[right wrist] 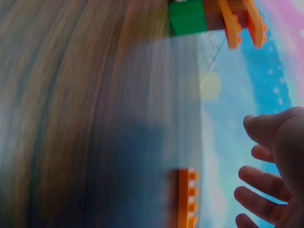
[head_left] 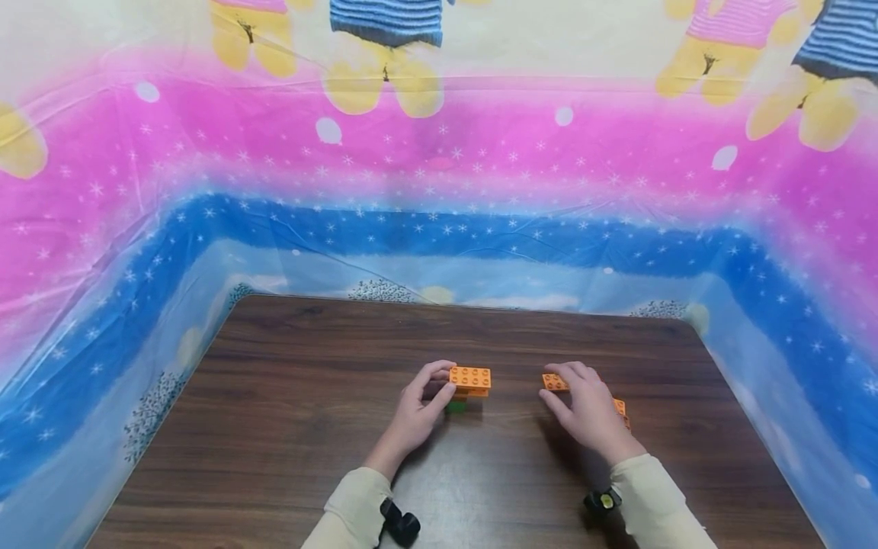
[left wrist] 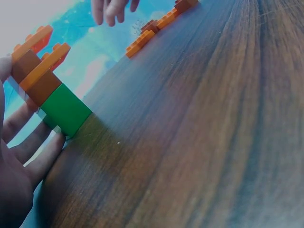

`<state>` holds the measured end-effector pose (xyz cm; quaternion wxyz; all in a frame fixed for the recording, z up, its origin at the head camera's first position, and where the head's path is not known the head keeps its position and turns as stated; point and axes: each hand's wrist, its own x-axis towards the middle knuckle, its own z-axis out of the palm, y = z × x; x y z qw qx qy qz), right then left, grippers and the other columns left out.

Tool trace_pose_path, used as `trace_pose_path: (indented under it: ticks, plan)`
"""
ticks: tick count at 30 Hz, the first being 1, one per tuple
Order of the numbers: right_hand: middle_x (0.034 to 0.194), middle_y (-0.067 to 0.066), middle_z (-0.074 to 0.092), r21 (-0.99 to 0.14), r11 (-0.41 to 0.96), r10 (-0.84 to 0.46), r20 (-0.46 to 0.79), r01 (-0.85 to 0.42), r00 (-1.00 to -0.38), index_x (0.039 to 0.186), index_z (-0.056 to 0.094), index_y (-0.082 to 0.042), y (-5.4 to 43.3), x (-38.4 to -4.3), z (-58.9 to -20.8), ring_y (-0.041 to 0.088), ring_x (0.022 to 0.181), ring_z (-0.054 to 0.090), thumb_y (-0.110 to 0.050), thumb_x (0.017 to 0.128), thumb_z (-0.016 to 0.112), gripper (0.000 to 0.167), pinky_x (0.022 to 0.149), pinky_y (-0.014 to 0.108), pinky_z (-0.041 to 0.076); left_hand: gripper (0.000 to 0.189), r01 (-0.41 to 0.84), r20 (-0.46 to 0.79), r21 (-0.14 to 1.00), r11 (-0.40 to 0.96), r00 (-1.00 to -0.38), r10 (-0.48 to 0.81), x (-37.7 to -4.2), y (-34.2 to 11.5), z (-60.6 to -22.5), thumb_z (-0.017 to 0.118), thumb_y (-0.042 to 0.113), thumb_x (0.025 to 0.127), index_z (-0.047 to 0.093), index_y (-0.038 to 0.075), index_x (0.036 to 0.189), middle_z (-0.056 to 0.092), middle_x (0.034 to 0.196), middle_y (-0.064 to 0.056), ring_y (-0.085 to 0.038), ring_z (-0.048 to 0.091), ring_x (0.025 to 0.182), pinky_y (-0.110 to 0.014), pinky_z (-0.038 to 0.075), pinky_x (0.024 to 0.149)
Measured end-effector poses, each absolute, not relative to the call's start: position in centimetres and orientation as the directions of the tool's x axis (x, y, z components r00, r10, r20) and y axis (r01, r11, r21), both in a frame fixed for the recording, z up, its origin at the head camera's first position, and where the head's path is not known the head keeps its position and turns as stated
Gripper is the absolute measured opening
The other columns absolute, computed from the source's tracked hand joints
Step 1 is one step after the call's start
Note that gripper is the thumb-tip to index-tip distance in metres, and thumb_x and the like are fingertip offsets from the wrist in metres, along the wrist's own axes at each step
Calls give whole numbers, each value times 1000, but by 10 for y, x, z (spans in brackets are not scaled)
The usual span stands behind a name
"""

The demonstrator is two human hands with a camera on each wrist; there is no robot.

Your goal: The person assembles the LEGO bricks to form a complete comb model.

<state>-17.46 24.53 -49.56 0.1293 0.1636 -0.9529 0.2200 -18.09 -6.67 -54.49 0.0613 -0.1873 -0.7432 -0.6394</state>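
My left hand grips a stack of toy building bricks standing on the table, its thumb near the top and fingers lower down. In the left wrist view a green brick forms the base, with brown and orange bricks alternating above it; the orange ones jut out to one side. Over the loose bricks to the right hovers my right hand, fingers loosely bent and nothing between them. An orange brick shows past its fingertips, and another orange brick lies beside its wrist side.
The dark wooden table has a back edge against a pink and blue patterned cloth. In the left wrist view, a brown brick sits at the far end of the loose row.
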Motion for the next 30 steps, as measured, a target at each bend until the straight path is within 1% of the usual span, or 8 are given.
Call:
trace_pose_path:
  ticks: [6, 13, 17, 22, 26, 30]
  plan:
    - [128, 21, 64, -333, 898, -194, 287, -287, -938, 136, 67, -6, 264, -179, -500, 41, 116, 60, -25, 92, 83, 50, 97, 64, 48, 35, 357, 329, 927, 111, -920, 211, -181, -67, -543, 61, 18, 108, 59, 12, 142, 69, 126, -9, -28, 68, 118, -37, 55, 97]
    - [132, 27, 59, -337, 920, -118, 246, -199, -962, 139, 63, -3, 280, -184, -504, 47, 120, 54, -25, 92, 83, 56, 99, 68, 46, 34, 360, 330, 926, 117, -919, 214, -181, -67, -543, 60, 19, 108, 59, 23, 142, 68, 128, -10, -28, 68, 119, -38, 55, 97]
    - [135, 31, 56, -330, 931, -89, 209, -156, -974, 142, 58, 2, 286, -186, -505, 49, 120, 52, -27, 93, 82, 62, 99, 69, 45, 34, 363, 333, 924, 121, -919, 213, -181, -68, -543, 61, 19, 108, 59, 22, 142, 68, 127, -10, -29, 68, 118, -40, 55, 97]
    - [133, 35, 56, -308, 946, -61, 150, -105, -987, 143, 55, 7, 290, -190, -506, 52, 117, 54, -29, 95, 79, 64, 95, 69, 47, 34, 353, 322, 926, 133, -924, 208, -179, -67, -544, 61, 20, 108, 59, 24, 142, 68, 128, -8, -26, 68, 118, -40, 54, 97]
    - [128, 35, 59, -292, 953, -51, 111, -82, -992, 140, 57, 10, 293, -192, -508, 50, 114, 57, -27, 96, 78, 61, 94, 68, 49, 34, 346, 316, 929, 133, -926, 206, -179, -67, -544, 61, 21, 108, 60, 26, 141, 68, 128, -7, -25, 68, 119, -40, 54, 98]
    - [123, 32, 62, -289, 954, -51, 97, -77, -994, 137, 59, 9, 295, -194, -509, 48, 109, 60, -24, 96, 78, 56, 91, 67, 51, 33, 348, 319, 928, 134, -926, 201, -179, -67, -545, 61, 21, 108, 60, 24, 141, 68, 127, -7, -25, 68, 118, -38, 54, 97]
